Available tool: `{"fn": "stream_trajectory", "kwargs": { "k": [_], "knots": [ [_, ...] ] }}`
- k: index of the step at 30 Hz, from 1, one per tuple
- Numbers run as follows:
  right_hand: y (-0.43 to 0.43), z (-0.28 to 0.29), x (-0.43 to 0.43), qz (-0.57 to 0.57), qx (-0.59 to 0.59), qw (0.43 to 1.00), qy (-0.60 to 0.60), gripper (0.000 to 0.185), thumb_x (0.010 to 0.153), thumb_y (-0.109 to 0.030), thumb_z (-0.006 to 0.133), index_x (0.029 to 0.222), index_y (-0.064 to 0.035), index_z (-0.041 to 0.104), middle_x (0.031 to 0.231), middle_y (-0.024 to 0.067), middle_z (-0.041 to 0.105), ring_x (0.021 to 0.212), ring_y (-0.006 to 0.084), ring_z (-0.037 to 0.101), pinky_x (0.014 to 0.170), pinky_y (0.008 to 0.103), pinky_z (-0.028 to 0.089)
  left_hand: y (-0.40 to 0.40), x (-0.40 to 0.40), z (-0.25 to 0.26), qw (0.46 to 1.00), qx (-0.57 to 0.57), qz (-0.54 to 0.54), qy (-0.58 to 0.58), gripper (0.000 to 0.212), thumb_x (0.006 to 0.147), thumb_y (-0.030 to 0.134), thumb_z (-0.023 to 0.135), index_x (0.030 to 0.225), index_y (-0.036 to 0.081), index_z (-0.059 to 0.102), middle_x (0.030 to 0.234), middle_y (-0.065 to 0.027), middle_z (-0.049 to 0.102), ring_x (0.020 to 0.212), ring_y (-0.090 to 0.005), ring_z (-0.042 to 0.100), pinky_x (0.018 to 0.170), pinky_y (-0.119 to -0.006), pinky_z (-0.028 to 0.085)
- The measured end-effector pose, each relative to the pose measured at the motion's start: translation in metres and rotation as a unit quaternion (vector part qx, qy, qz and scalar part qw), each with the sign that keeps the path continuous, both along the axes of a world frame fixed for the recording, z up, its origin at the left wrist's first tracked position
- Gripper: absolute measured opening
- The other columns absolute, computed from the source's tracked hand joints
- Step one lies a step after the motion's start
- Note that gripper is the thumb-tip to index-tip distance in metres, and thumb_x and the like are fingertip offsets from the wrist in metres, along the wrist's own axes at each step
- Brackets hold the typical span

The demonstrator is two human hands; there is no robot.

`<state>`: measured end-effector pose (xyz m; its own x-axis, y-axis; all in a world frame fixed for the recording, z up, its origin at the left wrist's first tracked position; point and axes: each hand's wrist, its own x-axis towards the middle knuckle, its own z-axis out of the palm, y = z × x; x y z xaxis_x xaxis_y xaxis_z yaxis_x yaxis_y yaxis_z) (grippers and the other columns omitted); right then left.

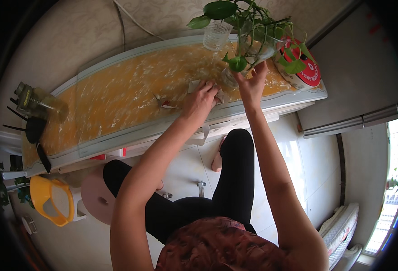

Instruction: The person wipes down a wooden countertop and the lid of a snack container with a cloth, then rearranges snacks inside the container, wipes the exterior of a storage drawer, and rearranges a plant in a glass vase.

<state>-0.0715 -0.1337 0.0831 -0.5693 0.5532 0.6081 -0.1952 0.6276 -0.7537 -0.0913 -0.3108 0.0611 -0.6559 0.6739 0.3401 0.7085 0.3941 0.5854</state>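
My left hand (203, 99) presses a pale crumpled cloth or tissue (221, 97) onto the gold-patterned top of a long cabinet (117, 98). Just left of it lies a small packet (168, 104) with red on it. My right hand (253, 84) reaches up to a clear glass vase (265, 49) that holds a trailing green plant (237, 63); its thumb and fingers are around the vase's lower part, partly hidden by leaves. The vase's round base (230, 77) is close to the cloth.
A cut-glass tumbler (216, 35) stands behind the vase, and a round tin with a red lid (305, 64) to its right. A bottle (33, 101) and a black device with antennas (35, 129) are at the far left. A yellow chair (68, 203) and pink stool (95, 193) stand below.
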Motion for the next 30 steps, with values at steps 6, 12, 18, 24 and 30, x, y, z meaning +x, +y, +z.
{"fn": "stream_trajectory", "kwargs": {
  "k": [6,12,18,24,30],
  "knots": [
    [0.017,0.000,-0.008,0.073,-0.059,0.993,-0.070,0.064,0.074,-0.020,0.089,0.125,-0.0020,0.055,0.112,0.0099,0.068,0.101,0.0188,0.065,0.089,0.0330,0.050,0.021,-0.060,-0.013,0.999,0.051,-0.004,0.014,0.033,0.080,-0.003,0.068,0.113,-0.003,0.066,0.126,-0.0203,0.062,0.117,-0.0399,0.058,0.099,-0.042,0.051],
    [0.091,-0.003,-0.008,0.077,0.000,0.997,-0.019,0.056,0.076,-0.015,0.084,0.124,-0.0056,0.056,0.107,0.0056,0.068,0.094,0.0150,0.063,0.086,0.0309,0.051,0.038,-0.075,-0.014,0.996,0.082,0.027,0.031,0.033,0.084,0.001,0.068,0.117,0.000,0.068,0.129,-0.0168,0.063,0.119,-0.0334,0.060,0.097,-0.040,0.052],
    [0.138,-0.020,-0.016,0.059,-0.044,0.997,-0.023,0.056,0.077,-0.019,0.084,0.125,-0.0084,0.058,0.109,0.0043,0.069,0.094,0.0149,0.063,0.087,0.0314,0.050,0.078,-0.062,-0.010,0.999,0.011,0.040,-0.011,0.039,0.087,0.004,0.068,0.126,0.001,0.065,0.139,-0.0194,0.057,0.127,-0.0364,0.056,0.105,-0.041,0.049],
    [0.126,-0.017,-0.022,0.072,-0.040,0.995,-0.046,0.058,0.081,-0.004,0.079,0.133,-0.0016,0.053,0.116,0.0048,0.065,0.106,0.0142,0.061,0.095,0.0291,0.047,0.108,-0.061,-0.007,0.997,0.009,-0.080,0.001,0.033,0.089,0.004,0.065,0.121,-0.001,0.065,0.136,-0.0161,0.059,0.130,-0.0351,0.053,0.105,-0.042,0.048],
    [0.120,-0.042,-0.002,-0.010,-0.014,1.000,-0.002,0.054,0.084,-0.016,0.079,0.124,-0.0013,0.046,0.115,0.0090,0.056,0.104,0.0170,0.055,0.088,0.0329,0.047,0.105,-0.080,-0.010,0.992,-0.007,-0.020,0.127,0.029,0.086,0.001,0.067,0.115,0.001,0.069,0.127,-0.0125,0.066,0.121,-0.0319,0.058,0.100,-0.040,0.051]
  ]
}}
